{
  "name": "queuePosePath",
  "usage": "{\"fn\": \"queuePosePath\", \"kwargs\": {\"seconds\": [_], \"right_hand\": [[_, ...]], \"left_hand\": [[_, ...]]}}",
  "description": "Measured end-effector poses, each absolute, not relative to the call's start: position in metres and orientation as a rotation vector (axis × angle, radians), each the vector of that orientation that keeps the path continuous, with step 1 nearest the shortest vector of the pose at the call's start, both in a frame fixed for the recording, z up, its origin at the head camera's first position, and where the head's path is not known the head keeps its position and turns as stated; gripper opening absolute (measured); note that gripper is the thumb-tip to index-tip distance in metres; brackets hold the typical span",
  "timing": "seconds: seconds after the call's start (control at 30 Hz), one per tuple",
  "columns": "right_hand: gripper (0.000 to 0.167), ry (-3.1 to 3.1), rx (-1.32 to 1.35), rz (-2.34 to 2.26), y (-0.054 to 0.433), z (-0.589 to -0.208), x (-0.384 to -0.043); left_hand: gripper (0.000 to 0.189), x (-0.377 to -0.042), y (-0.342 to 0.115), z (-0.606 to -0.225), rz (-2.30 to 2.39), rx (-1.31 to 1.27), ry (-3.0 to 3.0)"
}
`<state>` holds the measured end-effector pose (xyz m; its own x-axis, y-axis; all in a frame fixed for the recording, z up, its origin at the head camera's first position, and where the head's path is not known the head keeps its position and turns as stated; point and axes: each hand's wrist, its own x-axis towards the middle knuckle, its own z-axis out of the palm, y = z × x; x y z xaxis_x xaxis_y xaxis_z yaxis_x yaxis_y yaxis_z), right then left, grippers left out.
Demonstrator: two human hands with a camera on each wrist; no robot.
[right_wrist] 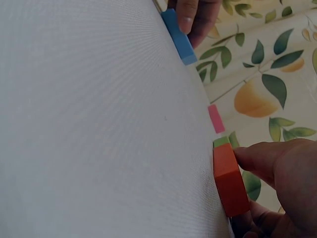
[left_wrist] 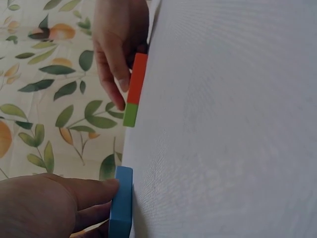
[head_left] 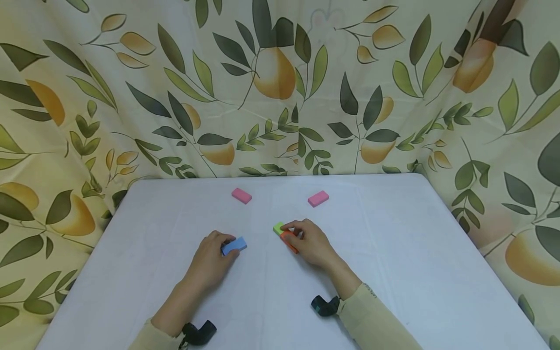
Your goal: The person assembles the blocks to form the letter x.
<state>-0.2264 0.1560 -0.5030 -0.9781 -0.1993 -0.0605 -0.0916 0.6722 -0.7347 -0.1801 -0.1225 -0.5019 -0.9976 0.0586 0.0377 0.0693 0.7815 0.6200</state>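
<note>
The orange block [right_wrist: 229, 176] is between the fingers of the right hand [head_left: 312, 243], pinched; the green block [head_left: 277, 227] abuts it at ten o'clock. At nine, the left hand [head_left: 211, 258] pinches the blue block [head_left: 236, 245]. The head view shows two pink blocks [head_left: 241, 195] on the surface [head_left: 380, 233], the right wrist view one. The orange block is smooth, oblong.

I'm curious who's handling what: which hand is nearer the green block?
The right hand: it holds the orange block, which lies end to end with the green block. The left hand is farther off, to the left, holding the blue block.
</note>
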Motion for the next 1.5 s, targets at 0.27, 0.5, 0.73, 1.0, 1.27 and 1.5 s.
{"fn": "queuePosePath", "kwargs": {"seconds": [0.27,0.5,0.73,1.0,1.27,1.5], "right_hand": [[0.024,2.747,-0.229,-1.188,0.1551,-0.5031,-0.2265],[0.024,2.742,-0.226,-1.194,0.1549,-0.5025,-0.2265],[0.024,2.744,-0.232,-1.194,0.1549,-0.5028,-0.2275],[0.024,2.748,-0.241,-1.190,0.1553,-0.5037,-0.2274],[0.024,2.752,-0.240,-1.193,0.1554,-0.5042,-0.2276],[0.024,2.748,-0.230,-1.198,0.1553,-0.5038,-0.2272]], "left_hand": [[0.030,-0.1788,-0.1244,-0.5032,-1.018,-0.132,-2.937],[0.030,-0.1795,-0.1250,-0.5025,-1.024,-0.151,-2.934],[0.032,-0.1804,-0.1246,-0.5005,-1.015,-0.149,-2.944],[0.031,-0.1804,-0.1234,-0.5017,-1.005,-0.167,-2.949],[0.031,-0.1812,-0.1207,-0.5003,-0.998,-0.165,-2.962],[0.030,-0.1809,-0.1186,-0.4995,-0.998,-0.176,-2.958]]}}
